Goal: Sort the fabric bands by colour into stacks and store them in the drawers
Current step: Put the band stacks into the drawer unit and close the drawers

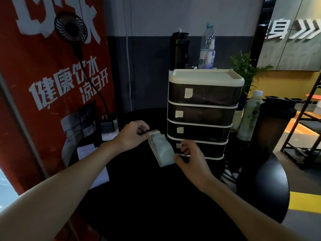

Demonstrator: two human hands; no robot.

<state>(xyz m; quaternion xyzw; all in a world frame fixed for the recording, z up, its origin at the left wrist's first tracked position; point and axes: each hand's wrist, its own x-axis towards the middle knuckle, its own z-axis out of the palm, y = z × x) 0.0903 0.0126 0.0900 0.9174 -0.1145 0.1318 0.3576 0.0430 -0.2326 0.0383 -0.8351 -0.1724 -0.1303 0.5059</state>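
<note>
We have one stack of pale grey-green fabric bands (162,150) squared up on the dark table (147,197), lying just in front of the drawer unit (203,108). Our left hand (132,135) pinches the stack's far end with curled fingers. Our right hand (189,156) has its thumb against the near right corner, with its fingers curled close to the bottom drawer (208,150). We cannot tell whether they grip the bands or reach for the drawer front.

All four drawers look closed, and their dark fronts hide whatever is inside. We see no other loose bands on the table, so we judge the sorting largely finished. What is left is opening a drawer and storing this stack.
</note>
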